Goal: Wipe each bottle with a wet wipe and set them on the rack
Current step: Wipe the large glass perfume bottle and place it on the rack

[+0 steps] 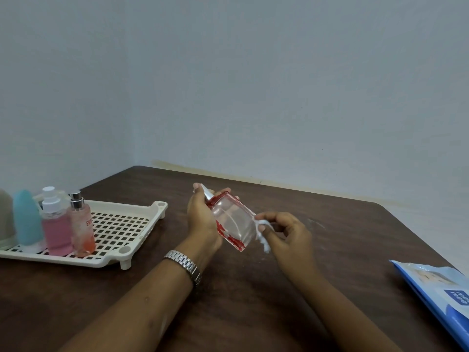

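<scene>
One clear square glass bottle with red edges [232, 219] is held tilted above the brown wooden tabletop [330, 224], left hand [201, 219] wrapped around its top half. The right hand [286, 231] pinches a crumpled white wet wipe [262, 240] right against the bottle's bottom edge. Off to the left there's a cream plastic grid rack [119, 224] with a pale blue bottle [25, 217], a pink spray bottle [57, 232] and a peach spray bottle [82, 227] standing upright on it. A blue wipes pack [436, 288] sits at the tabletop's right edge.

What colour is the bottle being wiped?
The bottle is clear glass with red edges and a silver top; head view shows it.
</scene>
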`<move>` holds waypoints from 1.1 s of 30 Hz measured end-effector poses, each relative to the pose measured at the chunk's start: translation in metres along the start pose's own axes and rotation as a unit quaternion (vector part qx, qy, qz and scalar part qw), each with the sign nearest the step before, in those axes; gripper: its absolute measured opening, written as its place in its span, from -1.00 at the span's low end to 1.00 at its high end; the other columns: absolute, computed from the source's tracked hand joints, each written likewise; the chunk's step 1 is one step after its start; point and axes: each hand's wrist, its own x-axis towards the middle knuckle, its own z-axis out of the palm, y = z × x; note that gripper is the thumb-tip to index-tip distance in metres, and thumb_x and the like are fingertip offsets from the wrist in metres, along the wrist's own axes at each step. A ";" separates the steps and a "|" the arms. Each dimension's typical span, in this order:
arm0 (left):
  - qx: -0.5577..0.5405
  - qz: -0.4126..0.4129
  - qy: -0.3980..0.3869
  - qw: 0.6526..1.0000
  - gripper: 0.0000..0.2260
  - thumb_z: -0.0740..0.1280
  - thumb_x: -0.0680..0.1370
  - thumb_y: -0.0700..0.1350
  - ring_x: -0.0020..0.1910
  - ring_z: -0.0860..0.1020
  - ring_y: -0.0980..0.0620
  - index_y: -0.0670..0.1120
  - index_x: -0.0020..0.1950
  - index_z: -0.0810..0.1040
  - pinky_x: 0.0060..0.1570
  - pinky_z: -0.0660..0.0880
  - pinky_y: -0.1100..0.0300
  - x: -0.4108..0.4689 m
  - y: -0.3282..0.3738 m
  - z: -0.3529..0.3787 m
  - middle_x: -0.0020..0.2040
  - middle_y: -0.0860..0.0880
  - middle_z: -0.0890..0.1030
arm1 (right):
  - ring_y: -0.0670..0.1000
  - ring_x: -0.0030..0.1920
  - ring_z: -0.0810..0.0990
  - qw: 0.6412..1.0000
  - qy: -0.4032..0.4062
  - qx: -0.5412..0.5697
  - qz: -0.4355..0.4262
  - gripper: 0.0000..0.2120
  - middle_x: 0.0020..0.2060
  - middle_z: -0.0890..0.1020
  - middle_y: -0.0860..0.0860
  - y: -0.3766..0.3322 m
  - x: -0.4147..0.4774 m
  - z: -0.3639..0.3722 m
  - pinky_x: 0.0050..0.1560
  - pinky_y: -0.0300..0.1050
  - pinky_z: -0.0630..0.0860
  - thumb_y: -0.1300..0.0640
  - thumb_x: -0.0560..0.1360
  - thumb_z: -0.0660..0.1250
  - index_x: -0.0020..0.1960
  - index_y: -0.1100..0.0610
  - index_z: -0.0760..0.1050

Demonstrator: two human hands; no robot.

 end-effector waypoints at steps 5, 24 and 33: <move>0.011 -0.032 -0.096 0.995 -0.42 0.13 0.59 0.20 -0.12 0.61 -0.20 -0.13 -0.41 0.65 0.14 0.49 -0.19 -0.014 -0.001 0.004 -0.23 -0.17 0.68 | -0.16 -0.21 0.63 0.990 -0.032 0.116 0.077 -0.81 -0.20 0.68 -0.05 0.004 0.008 -0.015 -0.25 -0.27 0.55 0.36 0.48 0.32 -0.10 0.09 0.61; 0.209 0.056 -0.258 0.942 -0.57 0.13 0.60 0.06 0.05 0.63 -0.15 -0.29 0.11 0.54 0.10 0.56 -0.05 -0.028 -0.011 0.010 0.09 -0.20 0.65 | -0.11 0.00 0.64 0.996 -0.050 0.066 -0.012 -0.81 -0.06 0.69 -0.06 -0.008 0.009 -0.019 -0.01 -0.21 0.57 0.30 0.52 0.29 -0.02 0.08 0.63; 0.267 0.168 -0.285 0.905 -0.61 0.18 0.55 0.08 -0.01 0.63 -0.11 -0.26 0.00 0.51 0.00 0.55 0.04 -0.032 -0.017 0.010 0.02 -0.15 0.66 | -0.31 -0.14 0.60 0.988 -0.003 -0.067 -0.141 -0.85 -0.19 0.62 -0.25 -0.018 0.004 -0.017 -0.23 -0.51 0.42 0.24 0.45 0.41 -0.09 0.03 0.51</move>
